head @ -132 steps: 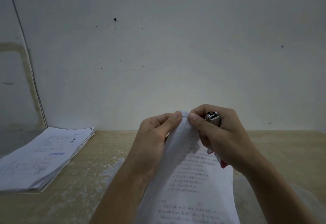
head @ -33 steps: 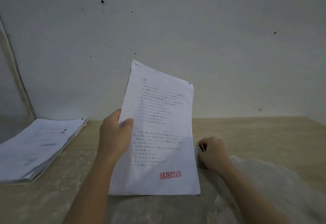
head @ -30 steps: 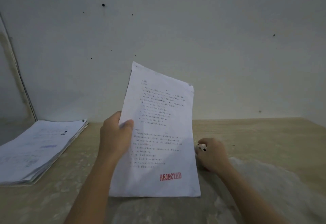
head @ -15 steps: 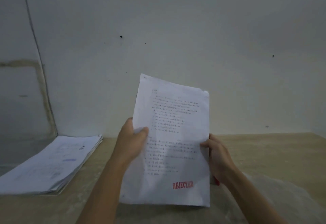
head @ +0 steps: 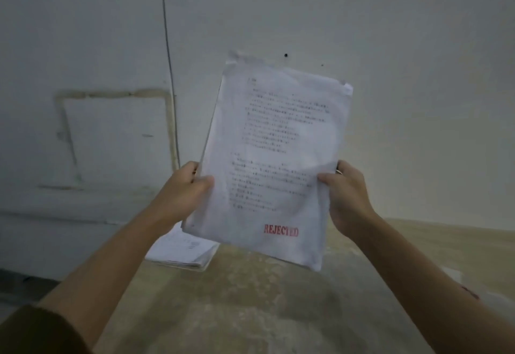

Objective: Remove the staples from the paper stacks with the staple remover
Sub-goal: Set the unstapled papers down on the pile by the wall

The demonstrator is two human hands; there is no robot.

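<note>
Wall (head: 390, 33), pale & marked w/ small dark specks, fills most of the view; a thin dark line runs down it at left, w/ a stained rectangular outline beside that. Tabletop (head: 250, 306), beige & mottled, is seen below, meeting the wall at the back.

Sheets (head: 276, 164) are held up in the air betw. both hands, above the tabletop & in front of the wall, tilted a bit so the top leans left. Several pages are seen at the left edge, so it is a stack, not 1 page. Blurred printed lines cover the front; a red "REJECTED" stamp sits near the bottom. Top right corner is bent over. Whether a staple is in it can't be told.

Pile (head: 181, 250) of other papers lies flat on the tabletop, lower left of the sheets, partly hidden behind them & the left arm.

Left hand (head: 185, 186) is pinching the sheets' left edge, thumb on the front, fingers behind. Right hand (head: 347, 194) is closed on the right edge the same way, thumb in front. A small dark bit is glimpsed at the top of the right grip, behind the paper; what it is can't be told. Staple remover isn't made out w/ certainty.

Sleeve (head: 36, 331), dark brown, shows at bottom left.
</note>
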